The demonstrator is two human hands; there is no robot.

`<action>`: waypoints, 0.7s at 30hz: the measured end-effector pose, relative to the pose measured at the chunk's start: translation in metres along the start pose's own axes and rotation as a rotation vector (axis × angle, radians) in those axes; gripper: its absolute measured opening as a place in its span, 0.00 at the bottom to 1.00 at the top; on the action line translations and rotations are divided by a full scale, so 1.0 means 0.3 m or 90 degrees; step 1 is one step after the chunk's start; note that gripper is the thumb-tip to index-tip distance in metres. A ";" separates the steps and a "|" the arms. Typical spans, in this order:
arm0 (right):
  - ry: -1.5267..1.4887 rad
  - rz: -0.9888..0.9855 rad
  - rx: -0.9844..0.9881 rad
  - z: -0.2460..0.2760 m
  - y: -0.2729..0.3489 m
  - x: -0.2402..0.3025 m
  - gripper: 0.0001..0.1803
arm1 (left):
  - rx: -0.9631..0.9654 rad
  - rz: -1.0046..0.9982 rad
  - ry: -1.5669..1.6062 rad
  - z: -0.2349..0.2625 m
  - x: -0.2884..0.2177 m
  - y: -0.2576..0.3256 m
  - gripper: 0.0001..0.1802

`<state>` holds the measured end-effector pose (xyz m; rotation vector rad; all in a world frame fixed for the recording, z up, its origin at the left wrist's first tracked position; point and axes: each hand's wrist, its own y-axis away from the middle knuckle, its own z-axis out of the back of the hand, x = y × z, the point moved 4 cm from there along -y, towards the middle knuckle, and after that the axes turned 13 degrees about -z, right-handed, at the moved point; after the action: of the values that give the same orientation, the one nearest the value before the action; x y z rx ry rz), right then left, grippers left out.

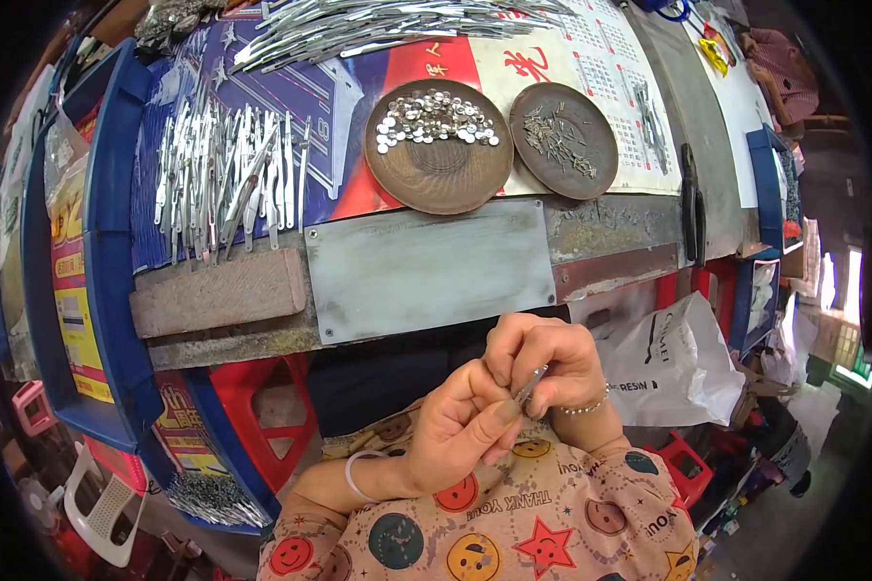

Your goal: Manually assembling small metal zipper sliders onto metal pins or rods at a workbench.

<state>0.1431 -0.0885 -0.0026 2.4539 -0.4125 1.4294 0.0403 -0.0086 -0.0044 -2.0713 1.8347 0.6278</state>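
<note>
Metal strips (225, 179): a loose row lies on the bench to your far left, well apart from your hands.
Left hand (460, 426): you hold it near your lap, fingers curled, thumb and forefinger pinching the small metal piece (530, 384).
Small metal piece: a thin silvery part, gripped between both hands, below the bench edge.
Right hand (543, 360): fingers bent inward, closed on the same piece from above, touching your left hand.
Steel plate (428, 268): flat on the bench edge just above your hands.
Brown dishes: one with shiny discs (439, 145), one with small pins (564, 139), further back.
</note>
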 end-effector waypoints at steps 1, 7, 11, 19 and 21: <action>0.020 0.011 -0.019 -0.003 0.000 0.004 0.15 | -0.011 0.011 0.009 0.001 0.000 0.001 0.08; 0.075 0.011 -0.044 -0.008 0.006 0.025 0.15 | 0.001 0.014 0.004 0.001 -0.004 0.004 0.07; 0.147 0.045 -0.094 -0.025 0.027 0.040 0.15 | 0.008 0.025 -0.034 -0.011 -0.022 0.006 0.06; 0.202 -0.009 -0.105 0.005 -0.002 0.029 0.12 | -0.034 0.000 -0.020 0.024 0.004 0.001 0.06; 0.218 -0.021 -0.182 -0.018 0.009 0.029 0.10 | -0.046 -0.009 -0.027 0.033 0.002 -0.005 0.06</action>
<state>0.1418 -0.0900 0.0080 1.9406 -0.4610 1.6119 0.0405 -0.0040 -0.0133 -2.0983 1.7979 0.7387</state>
